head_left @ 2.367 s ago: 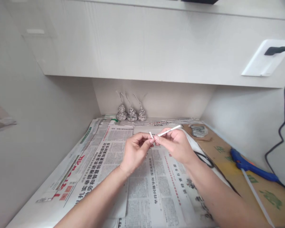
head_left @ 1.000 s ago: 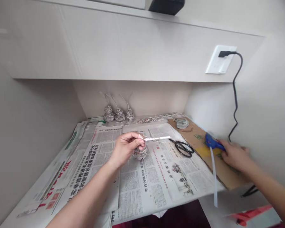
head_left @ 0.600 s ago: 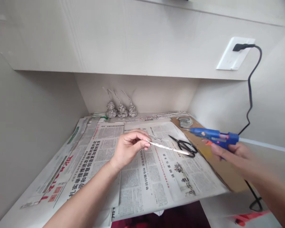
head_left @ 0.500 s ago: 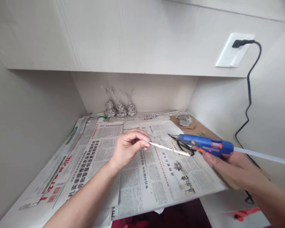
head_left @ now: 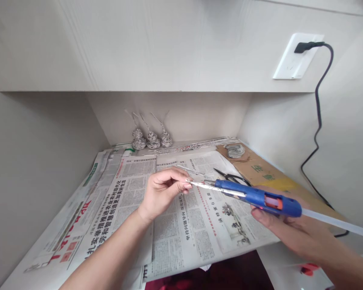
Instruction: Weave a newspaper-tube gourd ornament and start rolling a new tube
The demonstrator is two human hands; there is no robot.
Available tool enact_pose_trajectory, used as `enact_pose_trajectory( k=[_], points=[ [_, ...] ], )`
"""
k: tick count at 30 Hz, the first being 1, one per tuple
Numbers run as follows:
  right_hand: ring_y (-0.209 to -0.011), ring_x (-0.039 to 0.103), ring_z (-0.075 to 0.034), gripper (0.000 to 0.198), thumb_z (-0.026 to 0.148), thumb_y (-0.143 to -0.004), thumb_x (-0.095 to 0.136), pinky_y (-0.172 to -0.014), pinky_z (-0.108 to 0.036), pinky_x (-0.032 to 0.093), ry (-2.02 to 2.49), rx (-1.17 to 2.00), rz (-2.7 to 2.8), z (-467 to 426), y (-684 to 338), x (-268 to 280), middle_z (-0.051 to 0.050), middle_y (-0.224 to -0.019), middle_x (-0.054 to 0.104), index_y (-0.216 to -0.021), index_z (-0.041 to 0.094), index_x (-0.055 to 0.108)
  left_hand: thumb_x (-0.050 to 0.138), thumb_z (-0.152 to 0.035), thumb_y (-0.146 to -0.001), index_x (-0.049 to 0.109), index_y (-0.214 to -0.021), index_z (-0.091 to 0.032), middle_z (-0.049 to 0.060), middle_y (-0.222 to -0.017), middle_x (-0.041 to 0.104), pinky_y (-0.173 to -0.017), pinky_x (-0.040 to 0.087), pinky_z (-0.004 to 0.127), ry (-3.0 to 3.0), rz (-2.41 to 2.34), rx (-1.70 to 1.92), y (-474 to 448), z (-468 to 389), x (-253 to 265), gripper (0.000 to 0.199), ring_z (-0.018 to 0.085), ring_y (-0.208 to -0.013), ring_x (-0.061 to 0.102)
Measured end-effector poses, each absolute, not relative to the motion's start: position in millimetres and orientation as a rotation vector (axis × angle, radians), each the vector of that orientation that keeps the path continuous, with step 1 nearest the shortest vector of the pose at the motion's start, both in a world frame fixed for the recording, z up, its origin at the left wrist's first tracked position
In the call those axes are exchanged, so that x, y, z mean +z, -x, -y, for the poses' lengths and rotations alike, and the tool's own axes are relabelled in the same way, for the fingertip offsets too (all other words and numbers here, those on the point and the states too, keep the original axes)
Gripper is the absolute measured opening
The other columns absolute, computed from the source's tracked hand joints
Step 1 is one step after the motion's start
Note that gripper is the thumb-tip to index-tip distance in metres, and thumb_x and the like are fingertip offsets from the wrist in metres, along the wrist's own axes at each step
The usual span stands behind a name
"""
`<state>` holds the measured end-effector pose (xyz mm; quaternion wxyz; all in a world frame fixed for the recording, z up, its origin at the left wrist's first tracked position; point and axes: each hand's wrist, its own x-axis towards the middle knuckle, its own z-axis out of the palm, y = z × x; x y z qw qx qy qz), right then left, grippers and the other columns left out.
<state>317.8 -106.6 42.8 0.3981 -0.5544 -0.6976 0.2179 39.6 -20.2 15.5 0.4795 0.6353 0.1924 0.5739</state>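
My left hand [head_left: 166, 193] pinches one end of a thin rolled newspaper strip [head_left: 232, 192] between thumb and fingertips, and the strip points to the right. In my right hand [head_left: 287, 229] is a blue hot glue gun [head_left: 257, 198], with a white glue stick [head_left: 335, 223] sticking out of its back. Its metal nozzle is beside the paper strip; whether they touch I cannot tell. Behind the gun lie black-handled scissors [head_left: 222, 174], partly covered by it. Sheets of newspaper [head_left: 175, 225] are spread under both hands.
Three woven paper gourds [head_left: 153, 141] stand at the back wall. Long paper rolls [head_left: 199, 145] lie beside them. A grey lump [head_left: 235, 151] rests on cardboard [head_left: 260, 169] at the right. A black cord [head_left: 317, 117] hangs from the wall socket [head_left: 296, 56].
My right hand has brought the glue gun left and slightly down, so its nozzle is now near the strip. The scissors show more. My left hand keeps its pinch.
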Motion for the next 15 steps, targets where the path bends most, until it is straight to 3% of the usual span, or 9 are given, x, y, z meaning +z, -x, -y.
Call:
enact_pose_trajectory(
  k=[6, 15],
  points=[
    [-0.064, 0.066, -0.026, 0.023, 0.037, -0.076, 0.070, -0.048, -0.035, 0.053, 1.362, 0.385, 1.833, 110, -307, 44, -0.003, -0.075, 0.070, -0.099, 0.036, 0.070, 0.074, -0.013, -0.076, 0.072, -0.079, -0.016, 0.005, -0.079, 0.069, -0.051, 0.054, 0.025, -1.519, -0.470, 1.400, -40, 20, 13, 0.004, 0.011, -0.058, 0.063],
    [-0.066, 0.067, -0.024, 0.021, 0.038, -0.077, 0.067, -0.047, -0.031, 0.053, 1.234, 0.347, 1.949, 108, -293, 51, 0.000, -0.081, 0.071, -0.098, 0.034, 0.066, 0.074, -0.008, -0.075, 0.070, -0.081, -0.014, 0.003, -0.071, 0.069, -0.052, 0.052, 0.022, -1.483, -0.417, 1.420, -42, 17, 10, 0.009, 0.010, -0.057, 0.062]
  ],
)
